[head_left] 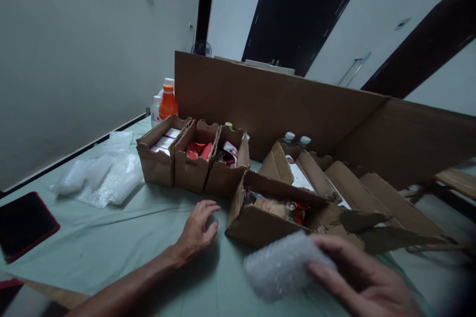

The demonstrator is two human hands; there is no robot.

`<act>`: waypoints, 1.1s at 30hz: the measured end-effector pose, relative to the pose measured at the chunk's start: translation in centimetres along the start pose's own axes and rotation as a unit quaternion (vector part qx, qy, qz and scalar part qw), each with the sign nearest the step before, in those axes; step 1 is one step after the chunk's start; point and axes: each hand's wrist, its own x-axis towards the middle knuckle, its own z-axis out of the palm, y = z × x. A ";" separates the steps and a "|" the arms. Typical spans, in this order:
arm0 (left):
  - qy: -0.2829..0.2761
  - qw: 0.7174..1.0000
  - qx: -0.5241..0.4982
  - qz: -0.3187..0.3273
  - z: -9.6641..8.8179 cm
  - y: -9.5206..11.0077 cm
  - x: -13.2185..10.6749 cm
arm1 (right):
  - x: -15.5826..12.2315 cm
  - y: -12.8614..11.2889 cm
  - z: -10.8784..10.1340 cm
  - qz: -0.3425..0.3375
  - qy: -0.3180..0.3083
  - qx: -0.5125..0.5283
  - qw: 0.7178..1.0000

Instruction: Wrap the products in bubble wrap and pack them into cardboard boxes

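Note:
My right hand (357, 272) grips one end of a bubble-wrapped bundle (278, 265), which is blurred; what the wrap encloses cannot be made out. The bundle is above the green cloth (145, 242), in front of a cardboard box (267, 223) that holds bagged food and a red packet (298, 213). To the left of that box, my left hand (201, 225) is low over the cloth, its fingers bent and the thumb apart, with nothing in it. Beyond it stand cardboard bins with white cartons (163, 141), red packets (200, 150) and a red-and-white pack (229, 151).
Loose bubble wrap (107, 173) and a dark phone-like device with a red edge (26, 225) lie at left. An orange bottle (168, 104) stands at the back. More cardboard bins (345, 183) fill the right. A tall cardboard panel (253, 94) rises behind.

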 end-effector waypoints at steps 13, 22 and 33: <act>-0.080 0.995 0.055 -0.008 2.9 -1.5 -2.0 | 25.0 -2.7 5.1 -0.004 -0.024 -0.148 0.989; -0.081 0.995 0.058 -0.009 3.6 -1.8 -2.0 | 30.5 -2.7 12.8 0.048 -0.209 -0.332 0.918; -0.106 0.992 0.062 0.008 3.8 -2.9 -2.0 | 32.6 -1.3 15.5 -0.054 -0.311 -0.484 0.816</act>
